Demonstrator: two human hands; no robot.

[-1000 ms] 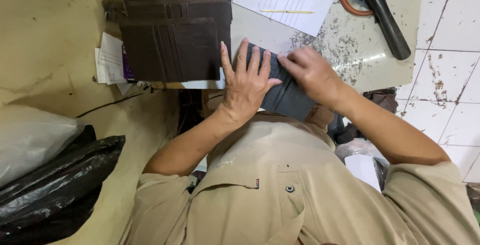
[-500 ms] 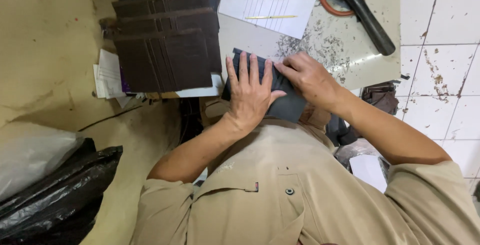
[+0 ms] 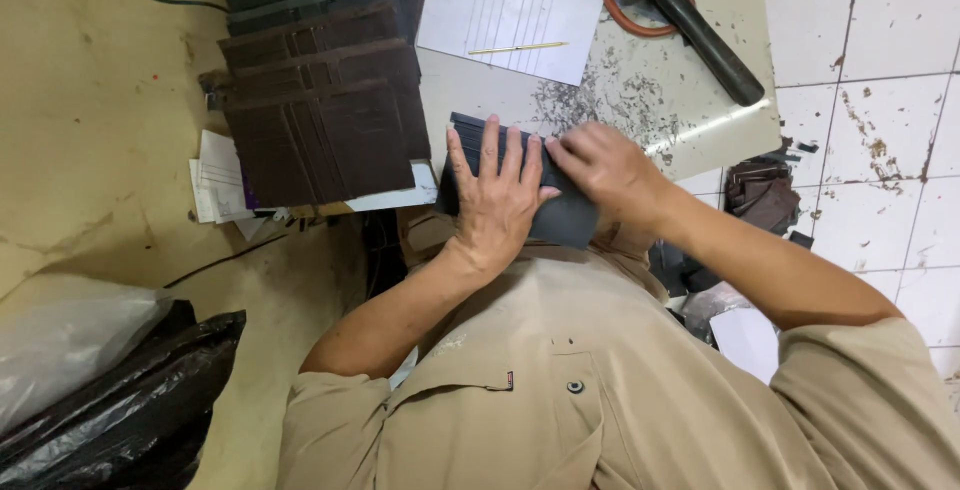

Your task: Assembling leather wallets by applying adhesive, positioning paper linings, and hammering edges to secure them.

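Dark leather piece (image 3: 565, 218) lies at the worktable's near edge (image 3: 720, 145), pinned flat under the spread-open left hand (image 3: 497, 200). Right hand (image 3: 600, 165) is curled, fingertips pressing its top edge, presumably against slipping.

A dark grey flat stack (image 3: 570, 215) of thin sheets is lying at the frame's centre on the counter's (image 3: 640, 110) near edge, its layered edges showing at the upper left, partly covered.
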